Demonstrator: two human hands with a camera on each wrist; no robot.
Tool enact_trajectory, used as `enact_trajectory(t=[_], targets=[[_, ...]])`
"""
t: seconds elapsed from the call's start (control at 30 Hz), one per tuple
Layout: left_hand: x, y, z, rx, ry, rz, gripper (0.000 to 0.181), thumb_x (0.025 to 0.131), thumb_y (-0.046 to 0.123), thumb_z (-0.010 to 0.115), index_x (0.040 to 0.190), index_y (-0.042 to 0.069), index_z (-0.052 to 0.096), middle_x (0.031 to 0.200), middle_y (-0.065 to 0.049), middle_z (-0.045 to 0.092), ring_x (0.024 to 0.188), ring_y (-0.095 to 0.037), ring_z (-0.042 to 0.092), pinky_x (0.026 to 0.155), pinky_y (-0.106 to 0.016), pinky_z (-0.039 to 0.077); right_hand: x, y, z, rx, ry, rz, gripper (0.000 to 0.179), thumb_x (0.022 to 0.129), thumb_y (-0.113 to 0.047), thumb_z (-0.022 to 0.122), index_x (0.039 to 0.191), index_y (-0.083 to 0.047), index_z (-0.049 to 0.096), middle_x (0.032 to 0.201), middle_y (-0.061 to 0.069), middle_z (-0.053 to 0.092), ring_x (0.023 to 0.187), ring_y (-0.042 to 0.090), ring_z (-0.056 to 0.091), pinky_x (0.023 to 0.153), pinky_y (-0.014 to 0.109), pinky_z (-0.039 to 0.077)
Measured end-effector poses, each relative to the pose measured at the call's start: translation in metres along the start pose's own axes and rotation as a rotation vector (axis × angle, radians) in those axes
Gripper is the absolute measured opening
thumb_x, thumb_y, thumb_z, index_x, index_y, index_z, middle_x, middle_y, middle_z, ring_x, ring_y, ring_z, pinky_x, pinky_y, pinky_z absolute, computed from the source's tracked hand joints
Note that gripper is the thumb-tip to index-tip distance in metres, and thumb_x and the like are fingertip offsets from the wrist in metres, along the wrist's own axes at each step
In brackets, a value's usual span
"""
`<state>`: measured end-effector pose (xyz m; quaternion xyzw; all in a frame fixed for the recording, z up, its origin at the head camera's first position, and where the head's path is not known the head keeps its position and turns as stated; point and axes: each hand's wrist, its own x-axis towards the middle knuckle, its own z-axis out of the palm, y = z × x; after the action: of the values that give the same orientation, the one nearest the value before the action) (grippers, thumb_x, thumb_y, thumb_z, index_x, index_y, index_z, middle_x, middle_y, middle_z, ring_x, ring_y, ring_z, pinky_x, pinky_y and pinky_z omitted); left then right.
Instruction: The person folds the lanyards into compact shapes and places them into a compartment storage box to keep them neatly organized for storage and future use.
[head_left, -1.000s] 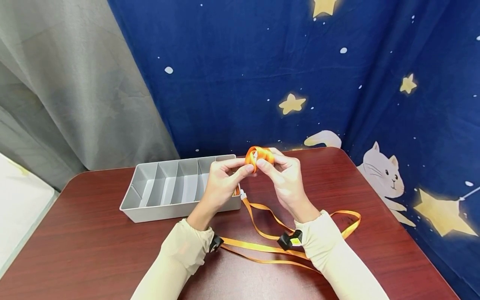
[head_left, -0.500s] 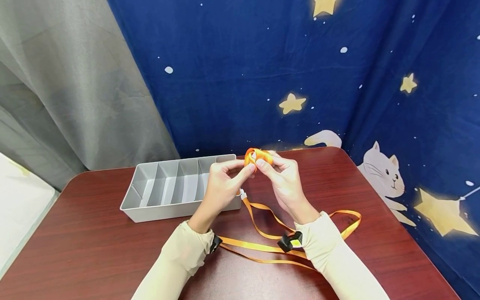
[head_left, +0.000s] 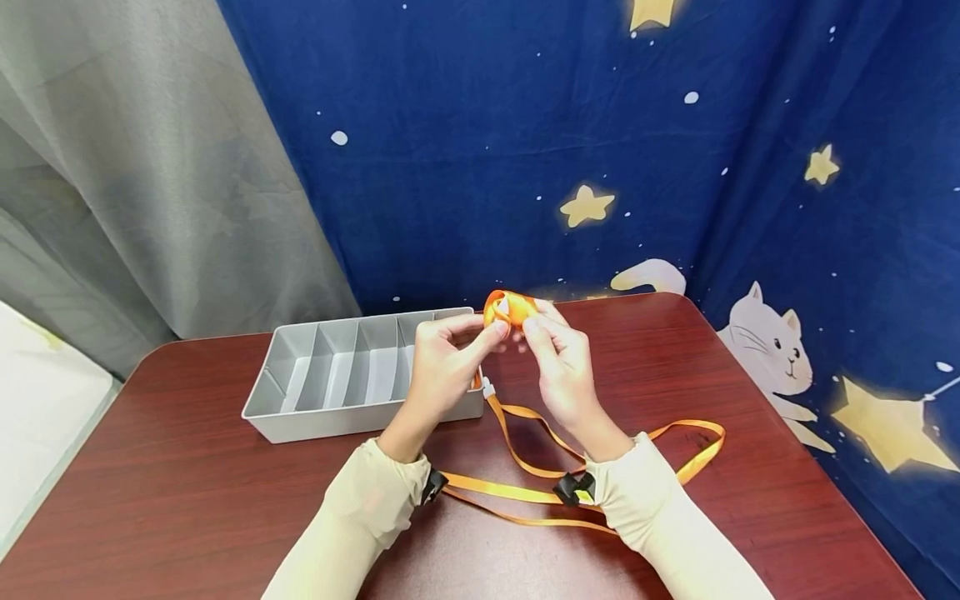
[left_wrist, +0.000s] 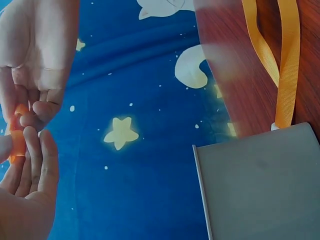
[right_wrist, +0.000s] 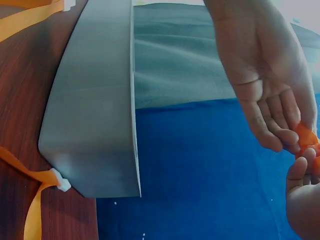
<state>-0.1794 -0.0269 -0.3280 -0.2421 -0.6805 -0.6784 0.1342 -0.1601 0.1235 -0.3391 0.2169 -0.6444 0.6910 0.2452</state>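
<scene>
Raised over the back of the table, a rolled-up orange lanyard [head_left: 516,307] has a small white piece at its coil's centre. My left hand [head_left: 444,354] pinches the roll between thumb and fingers from the left. My right hand [head_left: 564,358] holds its right side, thumb toward me. In the left wrist view the orange roll [left_wrist: 18,142] is partly covered by fingers of both hands. Another orange lanyard [head_left: 502,488] lies loosely looped on the table beneath my forearms, its white clip [head_left: 488,388] beside the grey box's right end.
The grey divided box [head_left: 330,423] stands left of centre, with something orange in its rightmost compartment, partly hidden by my left hand. A reddish-brown table [head_left: 187,500] bears everything. Behind it hang a grey curtain [head_left: 172,167] and a blue star-patterned curtain [head_left: 465,167].
The roll has shifted slightly left and turned in my fingers. My right thumb has slid a little right along it, and the right wrist has moved slightly left.
</scene>
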Motion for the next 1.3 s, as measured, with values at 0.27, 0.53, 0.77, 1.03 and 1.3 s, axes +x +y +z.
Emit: enact_trajectory(t=[0.27,0.53,0.77,1.03,1.3], targets=[[-0.001,0.001,0.001,-0.011,-0.005,-0.015,0.017,0.087,0.005,0.076,0.097,-0.009,0.074,0.081,-0.021,0.072,0.071,-0.032,0.072,0.069,-0.033,0.059,0.002,-0.001,0.004,-0.040,0.088,-0.030,0.020,0.088,0.011,0.067,0.107,0.018,0.068,0.111,0.026,0.065,0.096,0.014,0.068,0.089,0.029,0.054],[-0.003,-0.002,0.000,-0.016,-0.028,-0.037,0.018,0.089,0.004,0.074,0.101,-0.009,0.074,0.081,-0.025,0.072,0.072,-0.023,0.073,0.070,-0.025,0.057,0.002,0.002,0.004,-0.115,0.100,-0.109,0.018,0.086,0.009,0.070,0.103,0.013,0.072,0.106,0.022,0.066,0.094,0.016,0.067,0.086,0.025,0.055],[-0.003,-0.004,0.000,-0.038,-0.040,-0.030,0.017,0.092,0.006,0.070,0.102,-0.008,0.074,0.083,-0.023,0.072,0.072,-0.032,0.073,0.076,-0.040,0.058,0.002,0.005,-0.002,-0.282,0.036,-0.269,0.019,0.088,0.003,0.072,0.106,0.007,0.074,0.106,0.016,0.069,0.096,0.025,0.066,0.087,0.023,0.053],[-0.002,-0.005,0.000,-0.032,0.018,-0.053,0.017,0.091,0.009,0.072,0.097,-0.008,0.075,0.081,-0.023,0.072,0.069,-0.021,0.073,0.071,-0.030,0.058,-0.002,0.004,-0.006,-0.306,-0.101,-0.182,0.024,0.095,0.000,0.062,0.117,0.005,0.070,0.120,0.012,0.062,0.108,0.022,0.061,0.095,0.023,0.049],[-0.003,-0.007,0.000,-0.037,0.051,-0.059,0.017,0.091,0.011,0.073,0.094,-0.006,0.075,0.079,-0.019,0.073,0.066,-0.021,0.073,0.058,-0.023,0.054,-0.004,0.004,-0.004,-0.309,-0.068,-0.183,0.021,0.094,0.001,0.064,0.113,0.006,0.072,0.119,0.014,0.059,0.107,0.023,0.059,0.090,0.021,0.050]])
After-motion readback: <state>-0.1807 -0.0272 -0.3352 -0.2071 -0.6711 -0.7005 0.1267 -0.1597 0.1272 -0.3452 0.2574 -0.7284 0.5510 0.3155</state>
